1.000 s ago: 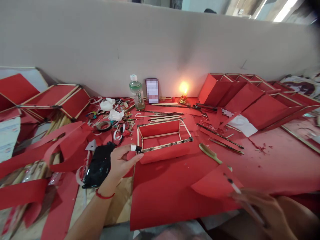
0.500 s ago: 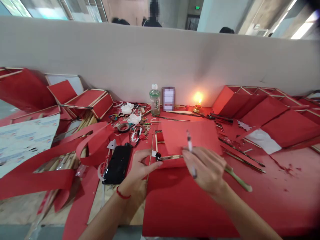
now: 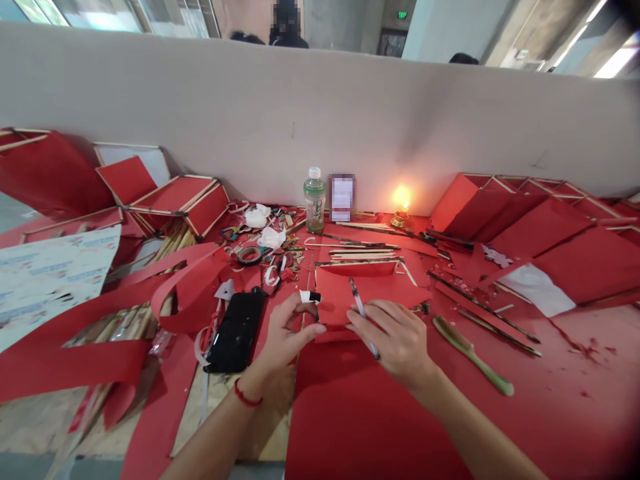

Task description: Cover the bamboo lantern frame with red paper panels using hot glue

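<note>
A red paper box [image 3: 357, 313] framed with thin wooden sticks lies before me on red paper. My left hand [image 3: 287, 327] is closed at its near left corner, thumb along the front edge. A white band with a black end [image 3: 310, 297] sits at the left index fingertip; whether it is a wrapping or a held piece I cannot tell. My right hand [image 3: 395, 340] grips a slim clear pen [image 3: 359, 303] with dark ends, its tip pointing up and away over the box. The right fingertips are close to the box's red face and hide part of its front edge.
A black phone [image 3: 237, 330] lies left, near paper scraps and a tape roll [image 3: 249, 255]. Behind stand a bottle [image 3: 315, 203], a propped phone [image 3: 343, 198] and a burning lamp [image 3: 401, 210]. A green comb [image 3: 473, 357] lies right. Red box frames [image 3: 200, 207] flank both sides.
The red sheet over the box has dropped down, showing the frame and sticks behind. My right hand has shifted slightly left and down with the pen, uncovering the comb.
</note>
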